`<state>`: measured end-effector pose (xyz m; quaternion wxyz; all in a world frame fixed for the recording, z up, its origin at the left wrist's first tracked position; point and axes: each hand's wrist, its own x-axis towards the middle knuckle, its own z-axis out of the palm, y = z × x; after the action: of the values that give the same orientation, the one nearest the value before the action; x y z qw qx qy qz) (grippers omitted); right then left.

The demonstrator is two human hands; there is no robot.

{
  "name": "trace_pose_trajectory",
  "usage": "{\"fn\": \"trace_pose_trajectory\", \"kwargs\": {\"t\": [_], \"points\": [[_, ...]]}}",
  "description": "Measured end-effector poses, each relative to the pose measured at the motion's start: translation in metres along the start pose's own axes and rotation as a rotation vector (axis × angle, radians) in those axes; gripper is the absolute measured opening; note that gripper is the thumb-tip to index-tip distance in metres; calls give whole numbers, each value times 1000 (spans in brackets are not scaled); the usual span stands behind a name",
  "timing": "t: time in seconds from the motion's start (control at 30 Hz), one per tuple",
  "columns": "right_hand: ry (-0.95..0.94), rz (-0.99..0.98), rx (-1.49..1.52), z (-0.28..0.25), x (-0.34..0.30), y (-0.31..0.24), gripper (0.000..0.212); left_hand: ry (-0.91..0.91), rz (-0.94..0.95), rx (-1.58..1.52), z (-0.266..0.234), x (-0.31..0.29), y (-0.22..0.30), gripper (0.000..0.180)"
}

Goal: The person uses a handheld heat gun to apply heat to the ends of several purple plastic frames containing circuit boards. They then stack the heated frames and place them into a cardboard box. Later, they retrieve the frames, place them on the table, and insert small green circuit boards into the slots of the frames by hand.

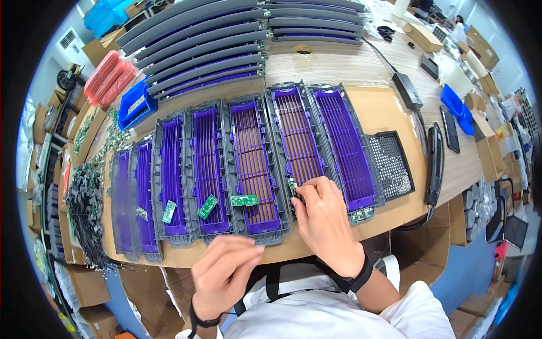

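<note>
A row of long grey frames with purple slatted grilles (353, 152) lies across the table in front of me. Over one of these frames (293, 130), second from the right, my right hand (330, 220) pinches a small green circuit board (292, 185), mostly hidden by the fingers. My left hand (226, 274) hovers at the near table edge, its fingers curled together; anything in them is too small to see. Loose green circuit boards lie on neighbouring grilles: one (244, 200), another (208, 207) and a third (169, 212). One board (362, 214) sits at the rightmost frame's near end.
A black tray of small metal parts (392, 164) stands right of the frames, beside a corded black-handled tool (433, 169). Black cables (90, 214) heap at the left. Grey-and-purple frames (203, 51) are stacked at the back, near a blue bin (136, 106).
</note>
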<state>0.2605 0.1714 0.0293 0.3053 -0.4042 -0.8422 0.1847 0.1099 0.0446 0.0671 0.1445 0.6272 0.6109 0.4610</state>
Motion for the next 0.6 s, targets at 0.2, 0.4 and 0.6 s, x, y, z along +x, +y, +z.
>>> {"fn": "trace_pose_trajectory", "kwargs": {"t": [0.2,0.4,0.6], "points": [[164,34,57,4,0,-1,14,99,-92,-67,21,22,2,18],[91,-290,164,-19,-20,0,28,123,-398,-511,44,9,-3,27],[4,-450,184,-37,-44,21,30,-63,-342,-529,62,0,-3,23]]}}
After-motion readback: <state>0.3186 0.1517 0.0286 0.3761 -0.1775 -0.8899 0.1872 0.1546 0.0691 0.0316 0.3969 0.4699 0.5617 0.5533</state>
